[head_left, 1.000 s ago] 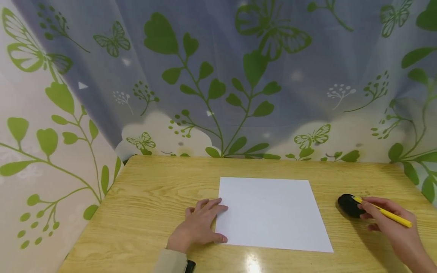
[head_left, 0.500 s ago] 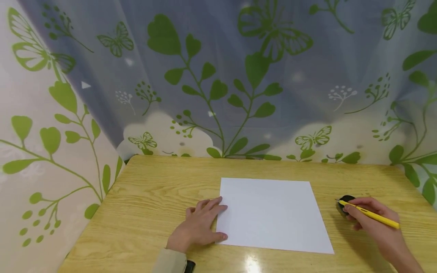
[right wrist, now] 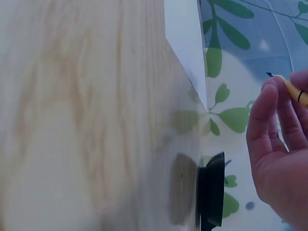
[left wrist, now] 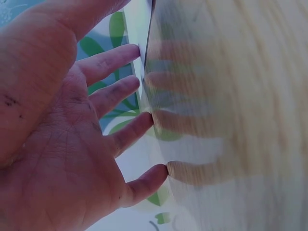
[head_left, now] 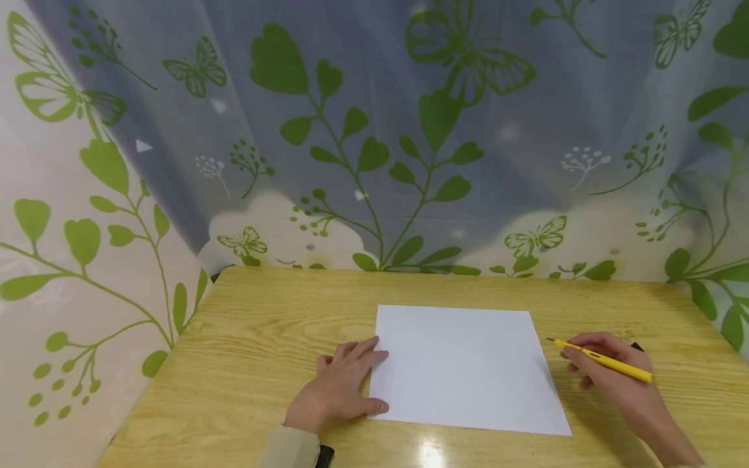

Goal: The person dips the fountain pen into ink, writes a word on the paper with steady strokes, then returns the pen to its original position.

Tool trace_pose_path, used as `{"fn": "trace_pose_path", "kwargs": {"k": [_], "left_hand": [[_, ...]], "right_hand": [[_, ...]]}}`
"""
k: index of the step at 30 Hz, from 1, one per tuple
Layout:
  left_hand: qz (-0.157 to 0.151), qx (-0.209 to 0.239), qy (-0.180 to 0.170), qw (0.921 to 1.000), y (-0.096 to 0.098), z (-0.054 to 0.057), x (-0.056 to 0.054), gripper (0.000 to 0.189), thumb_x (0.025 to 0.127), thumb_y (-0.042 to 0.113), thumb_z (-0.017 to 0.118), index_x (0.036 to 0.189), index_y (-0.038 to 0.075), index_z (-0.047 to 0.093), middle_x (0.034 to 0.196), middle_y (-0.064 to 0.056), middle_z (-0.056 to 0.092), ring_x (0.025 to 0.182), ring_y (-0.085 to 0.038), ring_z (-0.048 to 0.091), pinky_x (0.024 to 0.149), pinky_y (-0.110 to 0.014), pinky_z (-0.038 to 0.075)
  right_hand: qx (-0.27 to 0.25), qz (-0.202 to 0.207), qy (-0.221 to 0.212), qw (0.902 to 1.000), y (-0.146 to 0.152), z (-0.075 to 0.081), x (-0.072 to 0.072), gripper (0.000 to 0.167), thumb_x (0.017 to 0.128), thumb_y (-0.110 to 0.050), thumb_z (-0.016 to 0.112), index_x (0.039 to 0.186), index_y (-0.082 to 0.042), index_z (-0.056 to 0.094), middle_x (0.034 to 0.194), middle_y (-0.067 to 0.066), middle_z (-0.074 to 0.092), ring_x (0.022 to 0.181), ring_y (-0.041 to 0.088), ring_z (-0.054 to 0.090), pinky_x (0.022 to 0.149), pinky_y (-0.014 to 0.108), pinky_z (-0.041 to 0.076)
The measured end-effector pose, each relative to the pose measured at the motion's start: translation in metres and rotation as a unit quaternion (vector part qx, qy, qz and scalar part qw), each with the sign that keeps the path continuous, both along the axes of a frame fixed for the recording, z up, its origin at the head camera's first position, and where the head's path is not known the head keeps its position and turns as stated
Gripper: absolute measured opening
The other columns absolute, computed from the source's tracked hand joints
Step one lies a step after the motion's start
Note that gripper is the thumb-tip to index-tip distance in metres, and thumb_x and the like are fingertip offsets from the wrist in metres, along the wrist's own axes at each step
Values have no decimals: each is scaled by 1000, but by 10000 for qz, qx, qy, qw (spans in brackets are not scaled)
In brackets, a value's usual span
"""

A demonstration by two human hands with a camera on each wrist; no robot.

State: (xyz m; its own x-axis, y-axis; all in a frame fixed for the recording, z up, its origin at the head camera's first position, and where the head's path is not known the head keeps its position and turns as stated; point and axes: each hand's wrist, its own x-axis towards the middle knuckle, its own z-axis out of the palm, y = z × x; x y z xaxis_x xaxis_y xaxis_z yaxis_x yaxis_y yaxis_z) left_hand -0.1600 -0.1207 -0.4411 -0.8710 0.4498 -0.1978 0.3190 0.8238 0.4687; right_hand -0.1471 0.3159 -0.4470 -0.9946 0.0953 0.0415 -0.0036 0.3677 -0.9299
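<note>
A blank white sheet of paper (head_left: 462, 370) lies on the wooden table (head_left: 263, 318). On its left edge rests my left hand (head_left: 335, 391), fingers spread, the thumb near the lower left corner. In the left wrist view its fingertips (left wrist: 153, 174) touch the surface. My right hand (head_left: 623, 383) pinches a yellow fountain pen (head_left: 629, 370) between thumb and fingers, just right of the sheet. The dark nib (head_left: 550, 339) points left, near the paper's right edge. In the right wrist view, the hand (right wrist: 284, 159) is raised above the tabletop.
A low, rounded black object (right wrist: 211, 192) sits on the table to the right, mostly hidden behind my right hand in the head view. A curtain (head_left: 497, 162) with green leaves and butterflies hangs along the table's back edge and left side.
My right hand has moved left with the pen, from over the black object toward the paper's right edge. The left hand and the sheet have stayed in place.
</note>
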Motion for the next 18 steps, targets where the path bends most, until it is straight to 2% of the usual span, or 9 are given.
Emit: {"fn": "trace_pose_path", "kwargs": {"k": [5, 12, 18], "left_hand": [[-35, 36, 19, 10000, 0, -2, 0, 80, 85, 47, 80, 153, 22, 47, 170, -3, 27, 152, -40, 26, 104, -75, 27], [-64, -5, 23, 10000, 0, -2, -1, 80, 85, 49, 80, 153, 22, 47, 169, -4, 31, 156, -38, 24, 109, -80, 19], [-63, -7, -15, 10000, 1, -1, -2, 81, 85, 49, 80, 154, 21, 46, 168, -4, 31, 156, -39, 25, 109, -80, 21]], "right_hand": [[-59, 39, -141, 9999, -11, 0, -4, 18, 96, -17, 73, 109, -5, 68, 87, -12, 78, 73, 13, 70, 58, 31, 59], [23, 200, -146, 9997, -26, 0, -6, 26, 97, -21, 72, 113, -1, 66, 89, -7, 79, 75, 13, 72, 59, 32, 60], [33, 333, -142, 9993, -40, 0, -12, 31, 97, -24, 73, 114, 0, 65, 90, -4, 79, 75, 17, 72, 59, 33, 60]]}}
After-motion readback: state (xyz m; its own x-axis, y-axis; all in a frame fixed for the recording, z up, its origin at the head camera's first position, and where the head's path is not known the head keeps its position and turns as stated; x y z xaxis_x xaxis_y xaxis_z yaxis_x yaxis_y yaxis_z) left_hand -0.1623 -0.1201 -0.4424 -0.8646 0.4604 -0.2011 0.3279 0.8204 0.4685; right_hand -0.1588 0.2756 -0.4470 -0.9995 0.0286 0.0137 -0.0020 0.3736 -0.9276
